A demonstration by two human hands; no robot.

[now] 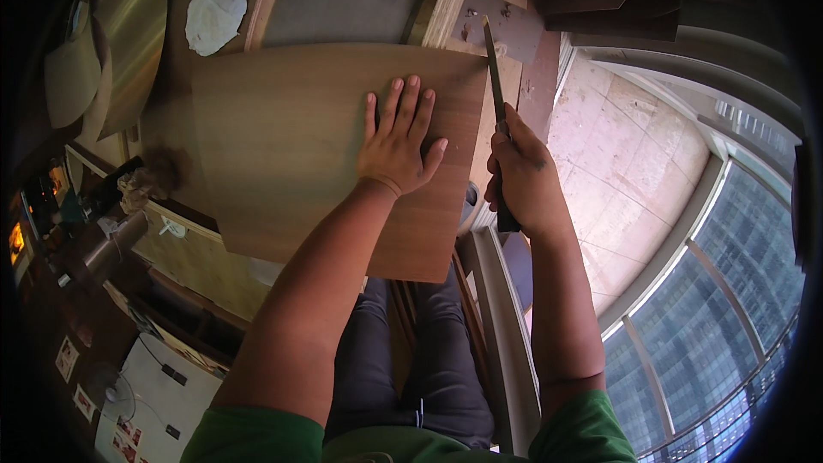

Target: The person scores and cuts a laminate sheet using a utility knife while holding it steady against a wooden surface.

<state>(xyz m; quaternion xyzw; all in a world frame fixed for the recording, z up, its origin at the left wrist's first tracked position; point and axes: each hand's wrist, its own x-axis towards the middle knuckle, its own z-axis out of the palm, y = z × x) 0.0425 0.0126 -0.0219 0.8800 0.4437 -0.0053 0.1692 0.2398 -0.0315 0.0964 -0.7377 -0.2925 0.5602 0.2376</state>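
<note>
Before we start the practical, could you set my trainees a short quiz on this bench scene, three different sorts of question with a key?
1. Multiple choice: how is the left hand placed on the brown panel?
A) Hooked under it
B) Spread flat on its upper face
C) Clenched in a fist on it

2. True or false: the right hand grips the long, narrow tool, whose free end points away from the body.

3. Fill the gap: the sleeves on both arms are ____.

Key: 1. B; 2. True; 3. green
</note>
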